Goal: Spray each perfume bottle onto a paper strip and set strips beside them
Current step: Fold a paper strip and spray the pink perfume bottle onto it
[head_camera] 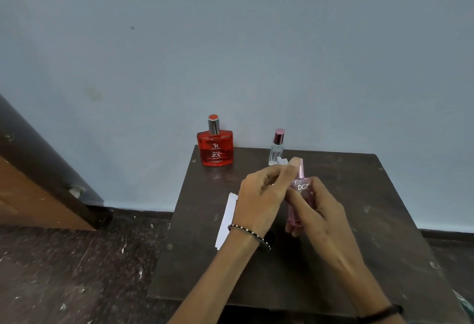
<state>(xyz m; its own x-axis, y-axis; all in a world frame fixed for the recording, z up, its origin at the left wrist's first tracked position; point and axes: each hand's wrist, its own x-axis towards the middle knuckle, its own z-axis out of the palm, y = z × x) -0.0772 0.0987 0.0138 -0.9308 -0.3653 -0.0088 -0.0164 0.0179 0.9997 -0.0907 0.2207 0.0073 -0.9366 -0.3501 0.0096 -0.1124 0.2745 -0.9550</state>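
Paper strip [227,218], long and white, lies flat near the left edge of the dark worktop [384,221], its near end just beside the left wrist, which wears a beaded bangle [248,237]. Behind it, at the back left corner and close to the pale wall, the red bottle [215,148] stands upright with its silver and red cap on. The left hand [259,203] is raised above the middle of the worktop, fingers curled; its grip is closed in a pinch, thumb tip up against the top of the pink bottle [300,196]. A white scrap [282,161] pokes out above those fingertips, and it looks like the end of another strip, though the blur leaves that unsure. Just behind the fingers, the small clear bottle [276,149] stands upright at the back edge, its magenta cap on. The pink bottle, marked DGZ, is held up off the worktop and roughly upright. The right hand [318,212] has it from the right, its grip closed round the body with fingers wrapped behind the glass and thumb across the front. A dark band [384,313] circles the right wrist
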